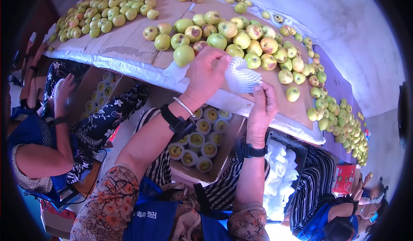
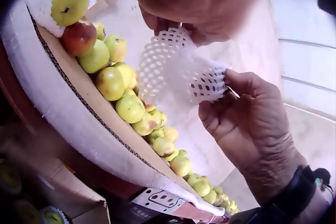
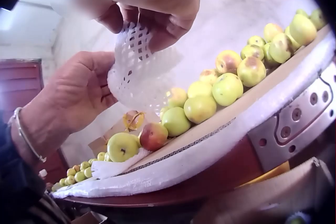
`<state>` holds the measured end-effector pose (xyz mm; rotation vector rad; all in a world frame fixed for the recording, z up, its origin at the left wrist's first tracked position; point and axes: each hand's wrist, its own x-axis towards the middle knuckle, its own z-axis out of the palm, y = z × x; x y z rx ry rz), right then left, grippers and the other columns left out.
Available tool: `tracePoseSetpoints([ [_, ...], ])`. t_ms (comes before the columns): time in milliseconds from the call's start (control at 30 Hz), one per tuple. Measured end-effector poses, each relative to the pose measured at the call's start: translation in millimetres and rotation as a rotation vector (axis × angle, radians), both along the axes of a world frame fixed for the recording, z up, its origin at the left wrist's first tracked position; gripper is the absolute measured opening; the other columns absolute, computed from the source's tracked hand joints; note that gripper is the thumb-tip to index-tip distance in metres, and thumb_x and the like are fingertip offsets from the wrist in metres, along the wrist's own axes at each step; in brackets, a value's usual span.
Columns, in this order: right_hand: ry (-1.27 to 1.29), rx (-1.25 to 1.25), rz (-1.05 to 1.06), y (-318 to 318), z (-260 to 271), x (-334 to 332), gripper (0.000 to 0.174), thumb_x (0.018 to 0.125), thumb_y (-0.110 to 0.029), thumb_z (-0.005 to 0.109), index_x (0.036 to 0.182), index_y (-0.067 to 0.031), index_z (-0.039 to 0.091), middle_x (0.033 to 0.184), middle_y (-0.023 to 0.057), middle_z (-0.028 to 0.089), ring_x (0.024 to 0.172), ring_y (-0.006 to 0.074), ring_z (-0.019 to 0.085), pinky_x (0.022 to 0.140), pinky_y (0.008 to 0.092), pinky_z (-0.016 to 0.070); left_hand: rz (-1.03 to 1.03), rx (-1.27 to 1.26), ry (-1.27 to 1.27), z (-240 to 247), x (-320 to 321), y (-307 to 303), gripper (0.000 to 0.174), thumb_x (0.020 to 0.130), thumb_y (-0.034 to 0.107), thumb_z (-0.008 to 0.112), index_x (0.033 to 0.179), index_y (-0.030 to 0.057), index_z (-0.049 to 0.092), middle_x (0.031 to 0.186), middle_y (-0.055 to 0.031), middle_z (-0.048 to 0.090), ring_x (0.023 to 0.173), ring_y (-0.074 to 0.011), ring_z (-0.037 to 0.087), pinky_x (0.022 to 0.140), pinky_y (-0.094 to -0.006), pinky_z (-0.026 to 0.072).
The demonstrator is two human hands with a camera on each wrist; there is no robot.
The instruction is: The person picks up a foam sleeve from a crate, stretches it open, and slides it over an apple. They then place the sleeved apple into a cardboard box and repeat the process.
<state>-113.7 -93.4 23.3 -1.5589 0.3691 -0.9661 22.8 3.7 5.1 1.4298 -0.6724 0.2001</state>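
Flowered sleeves (image 1: 105, 198) lie nearest, the arms extending to the front edge of the bench (image 1: 129, 47). Left hand (image 1: 204, 75) and right hand (image 1: 260, 109) both pinch a white foam net (image 1: 241, 75) between thumb and fingers, holding it between them above that edge; its long axis seems to slope from left hand to right. One green apple (image 1: 184, 56) sits at the front edge, beyond the left hand's outer side, so that hand is nearer. Another net (image 1: 174, 72) lies against it.
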Motion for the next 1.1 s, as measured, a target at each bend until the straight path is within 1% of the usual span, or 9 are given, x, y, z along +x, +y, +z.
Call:
tracePoseSetpoints([
  [167, -0.206, 0.309, -0.125, -4, 0, 5, 0.011, 0.095, -0.007, 0.057, 0.101, 0.0004, 0.063, 0.098, 0.0035, 0.065, 0.088, 0.0100, 0.059, 0.081, 0.0270, 0.0501, -0.257, -0.233, 0.772, -2, -1, 4, 0.029, 0.094, 0.028, 0.065, 0.111, 0.0046, 0.062, 0.098, -0.0046, 0.066, 0.092, -0.0164, 0.062, 0.085, -0.0310, 0.0484],
  [233, -0.204, 0.247, -0.112, 0, -3, 6, 0.011, 0.095, -0.006, 0.057, 0.101, 0.0011, 0.063, 0.099, 0.0044, 0.065, 0.089, 0.0100, 0.059, 0.082, 0.0265, 0.0494, -0.402, -0.267, 1.079, 16, -15, 8, 0.036, 0.094, 0.034, 0.065, 0.116, 0.0058, 0.059, 0.104, -0.0058, 0.065, 0.095, -0.0161, 0.062, 0.086, -0.0319, 0.0486],
  [333, -0.136, 0.078, -0.055, 7, -8, 6, 0.010, 0.094, -0.004, 0.057, 0.100, 0.0022, 0.063, 0.098, 0.0048, 0.065, 0.089, 0.0099, 0.059, 0.083, 0.0251, 0.0478, -0.878, -0.346, 1.288, 10, -13, 11, 0.044, 0.092, 0.037, 0.066, 0.122, 0.0057, 0.055, 0.112, -0.0075, 0.064, 0.102, -0.0177, 0.061, 0.090, -0.0358, 0.0492],
  [500, 0.028, -0.294, 0.066, 9, -8, -1, 0.011, 0.092, -0.006, 0.061, 0.099, 0.0027, 0.064, 0.099, 0.0040, 0.064, 0.088, 0.0109, 0.057, 0.082, 0.0261, 0.0459, -0.678, -0.613, 1.043, 7, 1, 6, 0.034, 0.092, 0.025, 0.065, 0.119, 0.0047, 0.058, 0.112, -0.0068, 0.066, 0.104, -0.0182, 0.063, 0.092, -0.0358, 0.0498],
  [600, 0.100, -0.083, -0.132, 4, -4, -6, 0.019, 0.091, -0.011, 0.064, 0.105, 0.0017, 0.062, 0.099, 0.0057, 0.064, 0.088, 0.0130, 0.058, 0.081, 0.0280, 0.0467, -0.598, -0.489, 0.932, 6, 7, 13, 0.030, 0.094, 0.019, 0.061, 0.119, 0.0028, 0.059, 0.110, -0.0060, 0.067, 0.101, -0.0176, 0.065, 0.091, -0.0334, 0.0504],
  [700, -0.081, -0.049, -0.162, 1, 5, 0, 0.030, 0.089, -0.015, 0.068, 0.114, 0.0012, 0.058, 0.095, 0.0056, 0.065, 0.087, 0.0147, 0.060, 0.079, 0.0289, 0.0474, -0.700, -0.288, 0.808, 12, 0, 13, 0.028, 0.095, 0.017, 0.059, 0.119, 0.0010, 0.059, 0.110, -0.0057, 0.067, 0.098, -0.0157, 0.065, 0.088, -0.0304, 0.0507],
  [800, 0.112, -0.195, 0.077, -2, -2, 3, 0.037, 0.088, -0.015, 0.071, 0.117, 0.0011, 0.055, 0.089, 0.0042, 0.065, 0.083, 0.0127, 0.059, 0.075, 0.0268, 0.0471, -0.723, -0.207, 0.734, 9, -10, 10, 0.027, 0.095, 0.017, 0.060, 0.116, 0.0002, 0.061, 0.109, -0.0053, 0.067, 0.097, -0.0130, 0.064, 0.086, -0.0284, 0.0504],
  [933, 0.231, 0.217, 0.212, -4, -11, 4, 0.025, 0.087, -0.011, 0.073, 0.103, 0.0008, 0.059, 0.086, 0.0013, 0.063, 0.077, 0.0062, 0.056, 0.069, 0.0206, 0.0449, -0.628, -0.262, 0.745, 5, -5, 6, 0.026, 0.095, 0.017, 0.060, 0.115, -0.0002, 0.061, 0.108, -0.0051, 0.066, 0.097, -0.0117, 0.064, 0.086, -0.0273, 0.0497],
  [1100, 0.246, 0.153, 0.183, -3, -7, 3, 0.016, 0.086, -0.008, 0.072, 0.096, 0.0009, 0.063, 0.080, -0.0010, 0.062, 0.070, 0.0038, 0.053, 0.064, 0.0202, 0.0442, -0.711, -0.254, 0.764, 12, -10, 8, 0.027, 0.095, 0.019, 0.061, 0.115, 0.0007, 0.060, 0.107, -0.0047, 0.066, 0.097, -0.0115, 0.063, 0.086, -0.0275, 0.0498],
])
